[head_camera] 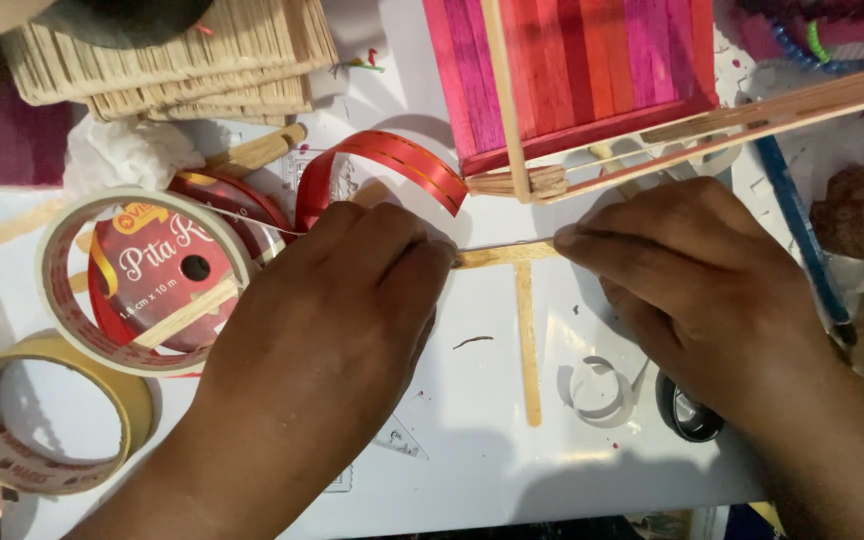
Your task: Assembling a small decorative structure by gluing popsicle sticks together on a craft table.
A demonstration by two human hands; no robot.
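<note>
White paper-covered tabletop [472, 470] fills lower frame w/ beige tape roll [47, 415] bottom left, then mid-frame left hand [342, 300] & right hand [692, 280], fingers closed, each pinching an end of a flat pale wooden craft stick [502, 255], and pink-red stick box [577, 70] at top centre.

A round red label [167, 275] with pale lettering and a dark centre hole sits on the ribbon spool [192, 262], just left of the left hand's fingers [392, 262]. Farther left and lower, well apart from those fingers, a tape roll [37, 415] shows a cream inner core band printed in red
</note>
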